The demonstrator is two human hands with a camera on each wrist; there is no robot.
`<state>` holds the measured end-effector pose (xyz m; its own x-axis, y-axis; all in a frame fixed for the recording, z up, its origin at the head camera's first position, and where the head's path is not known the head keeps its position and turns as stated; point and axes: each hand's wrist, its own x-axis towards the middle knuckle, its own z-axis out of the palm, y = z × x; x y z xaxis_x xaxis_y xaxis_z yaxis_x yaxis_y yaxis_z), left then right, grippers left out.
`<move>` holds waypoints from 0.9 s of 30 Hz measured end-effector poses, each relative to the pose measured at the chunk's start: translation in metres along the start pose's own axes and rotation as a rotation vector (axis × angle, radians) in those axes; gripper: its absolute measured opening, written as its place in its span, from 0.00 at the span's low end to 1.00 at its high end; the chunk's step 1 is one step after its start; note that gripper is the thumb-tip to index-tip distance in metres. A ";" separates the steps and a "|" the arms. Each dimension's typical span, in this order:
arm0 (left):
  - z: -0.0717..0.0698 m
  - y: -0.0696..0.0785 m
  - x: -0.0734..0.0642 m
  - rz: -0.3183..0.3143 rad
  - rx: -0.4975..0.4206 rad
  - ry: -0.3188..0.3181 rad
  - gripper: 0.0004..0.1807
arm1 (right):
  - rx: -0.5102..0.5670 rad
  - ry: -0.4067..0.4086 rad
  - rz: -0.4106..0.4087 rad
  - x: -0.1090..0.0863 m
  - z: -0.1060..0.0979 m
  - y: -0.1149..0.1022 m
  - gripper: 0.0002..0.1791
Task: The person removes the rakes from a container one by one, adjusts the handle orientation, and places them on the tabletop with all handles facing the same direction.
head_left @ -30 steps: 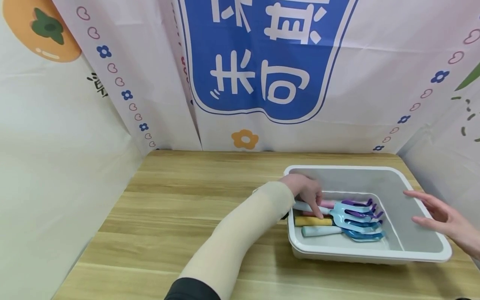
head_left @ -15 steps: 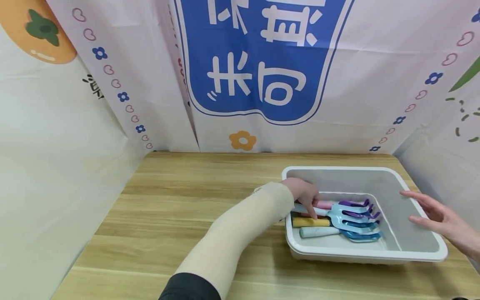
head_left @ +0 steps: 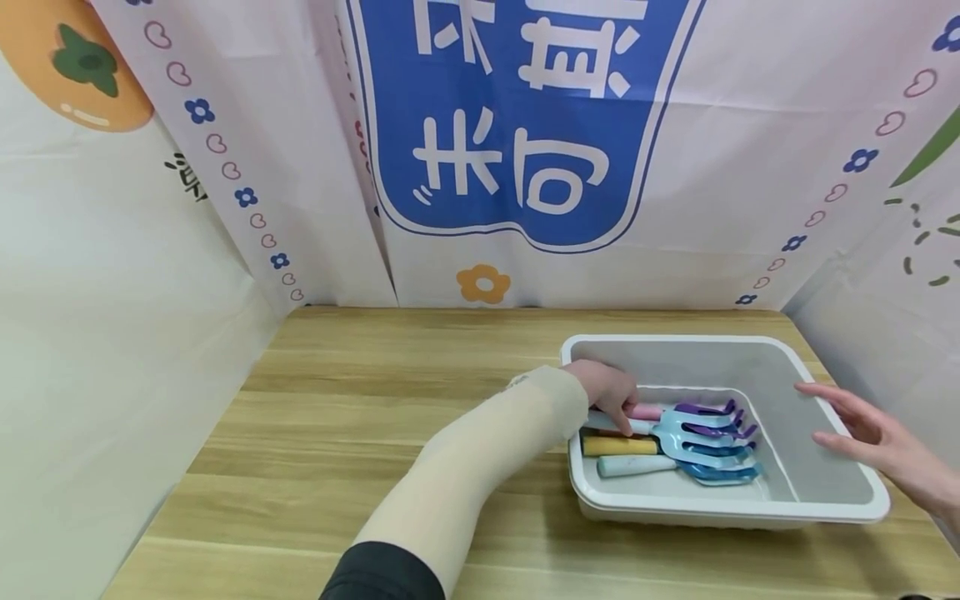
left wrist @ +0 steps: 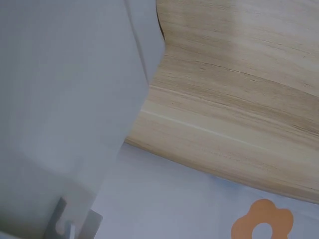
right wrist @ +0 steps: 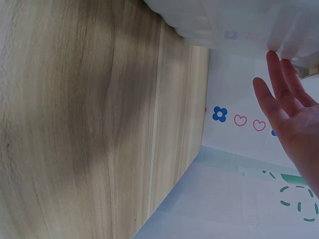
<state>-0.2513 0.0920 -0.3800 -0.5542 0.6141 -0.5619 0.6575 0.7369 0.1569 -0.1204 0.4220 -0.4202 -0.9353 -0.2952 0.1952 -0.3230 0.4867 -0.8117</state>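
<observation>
In the head view, a wood-grain table [head_left: 390, 400] stands before white cloth walls [head_left: 735, 183], printed with flowers, hearts and a blue panel [head_left: 420, 200]. On its right side sits a pale tub [head_left: 720, 507] of hand forks; the left hand [head_left: 609, 393] grips the light-blue fork [head_left: 678, 435] by its handle there, while the right hand [head_left: 873, 433] spreads at the rim. Compared with a second ago, a left fingertip has come off the yellow handle [head_left: 621, 447]. The left wrist view shows table grain and an orange flower [left wrist: 262, 219]; the right wrist view, straight fingers [right wrist: 279, 89] against the tub.
</observation>
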 end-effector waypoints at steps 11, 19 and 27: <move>0.000 -0.001 0.003 0.050 0.031 -0.039 0.12 | 0.006 -0.001 0.002 0.000 0.001 -0.002 0.34; -0.002 -0.001 0.004 0.097 0.047 -0.082 0.14 | 0.011 0.000 -0.006 -0.001 0.001 -0.002 0.34; -0.004 -0.002 0.004 0.133 0.066 -0.114 0.19 | 0.008 0.001 0.002 -0.001 0.000 -0.001 0.34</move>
<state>-0.2570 0.0947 -0.3792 -0.4013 0.6661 -0.6288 0.7551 0.6291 0.1845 -0.1188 0.4214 -0.4196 -0.9360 -0.2935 0.1943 -0.3201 0.4802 -0.8167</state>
